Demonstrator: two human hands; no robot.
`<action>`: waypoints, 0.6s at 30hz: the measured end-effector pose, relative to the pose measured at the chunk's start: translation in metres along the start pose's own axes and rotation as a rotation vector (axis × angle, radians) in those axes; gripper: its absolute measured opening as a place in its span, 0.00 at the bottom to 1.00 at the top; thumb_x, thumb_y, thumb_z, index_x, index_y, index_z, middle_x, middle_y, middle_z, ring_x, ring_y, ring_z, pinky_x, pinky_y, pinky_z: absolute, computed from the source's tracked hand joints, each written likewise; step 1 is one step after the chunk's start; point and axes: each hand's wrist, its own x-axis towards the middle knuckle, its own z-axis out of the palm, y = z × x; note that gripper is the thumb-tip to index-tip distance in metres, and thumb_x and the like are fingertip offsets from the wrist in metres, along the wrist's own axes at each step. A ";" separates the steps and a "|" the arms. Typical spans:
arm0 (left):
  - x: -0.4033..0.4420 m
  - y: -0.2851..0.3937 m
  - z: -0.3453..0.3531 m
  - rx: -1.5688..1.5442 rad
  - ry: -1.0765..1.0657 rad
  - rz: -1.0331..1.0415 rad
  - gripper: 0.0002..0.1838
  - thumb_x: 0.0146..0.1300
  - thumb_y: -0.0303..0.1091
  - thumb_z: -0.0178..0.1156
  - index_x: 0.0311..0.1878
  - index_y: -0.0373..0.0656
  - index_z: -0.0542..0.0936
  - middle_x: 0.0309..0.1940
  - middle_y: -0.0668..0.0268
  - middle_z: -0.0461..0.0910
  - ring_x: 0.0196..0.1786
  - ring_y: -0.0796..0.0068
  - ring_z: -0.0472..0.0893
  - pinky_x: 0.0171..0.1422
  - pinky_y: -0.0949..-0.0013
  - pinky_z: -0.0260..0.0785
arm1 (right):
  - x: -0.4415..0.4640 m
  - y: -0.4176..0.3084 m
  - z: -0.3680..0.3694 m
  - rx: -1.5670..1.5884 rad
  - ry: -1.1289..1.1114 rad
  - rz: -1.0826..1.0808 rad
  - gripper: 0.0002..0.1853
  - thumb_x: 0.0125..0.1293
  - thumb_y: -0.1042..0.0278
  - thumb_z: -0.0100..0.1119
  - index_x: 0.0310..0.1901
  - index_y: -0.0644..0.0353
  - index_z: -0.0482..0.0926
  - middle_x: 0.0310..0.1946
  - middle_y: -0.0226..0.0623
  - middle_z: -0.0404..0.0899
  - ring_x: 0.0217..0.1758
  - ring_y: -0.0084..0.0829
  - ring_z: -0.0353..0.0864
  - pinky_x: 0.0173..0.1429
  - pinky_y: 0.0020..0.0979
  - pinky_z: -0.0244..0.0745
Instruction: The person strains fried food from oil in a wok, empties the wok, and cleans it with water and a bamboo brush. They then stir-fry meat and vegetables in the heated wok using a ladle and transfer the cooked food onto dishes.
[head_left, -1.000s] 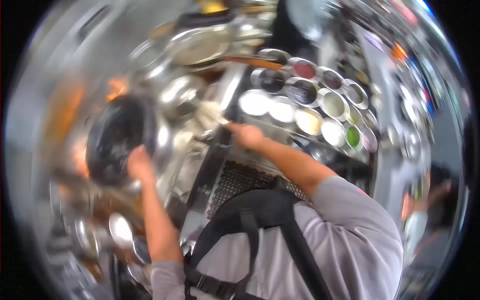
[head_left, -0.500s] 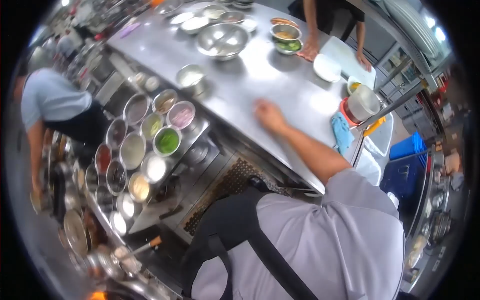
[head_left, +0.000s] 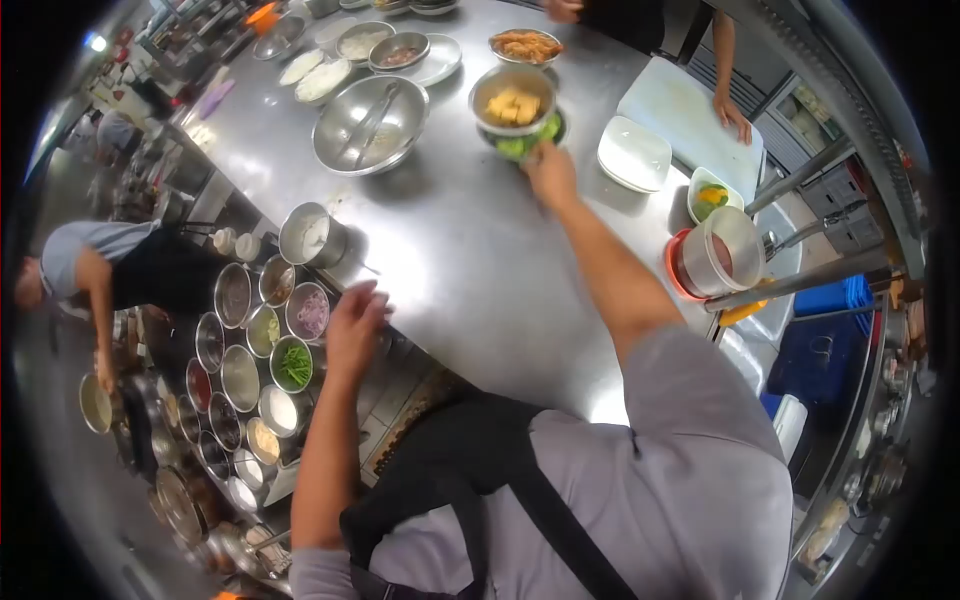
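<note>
My right hand (head_left: 552, 178) reaches across the steel table, its fingers closed at the near rim of a metal bowl of green vegetables (head_left: 512, 147). A second metal bowl with yellow chunks (head_left: 512, 104) overlaps that one from above and hides part of it. My left hand (head_left: 357, 325) is raised at the table's near edge, fingers loosely apart, holding nothing. It is close to a metal pot with white contents (head_left: 313, 236) and a tub of pink sliced food (head_left: 308, 312). Chopped greens (head_left: 294, 366) fill another tub nearby.
A large mixing bowl with tongs (head_left: 370, 125) stands on the table (head_left: 470, 260). White dishes (head_left: 635, 153), a cutting board (head_left: 690, 115) and a clear container (head_left: 722, 250) are at right. A co-worker's hand (head_left: 733, 120) rests on the board; another person (head_left: 120, 270) bends at left.
My right hand has moved forward from the bare tabletop to the bowl of green vegetables. My left hand has come into view. A co-worker's hand has drawn back from beside the bowls.
</note>
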 end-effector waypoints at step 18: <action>0.059 -0.049 0.023 -0.284 0.265 -0.138 0.12 0.60 0.29 0.60 0.44 0.33 0.73 0.32 0.58 0.76 0.29 0.65 0.80 0.29 0.68 0.73 | -0.275 -0.021 -0.111 0.497 -0.338 -0.333 0.15 0.45 0.72 0.77 0.32 0.59 0.79 0.46 0.46 0.73 0.50 0.45 0.76 0.52 0.38 0.74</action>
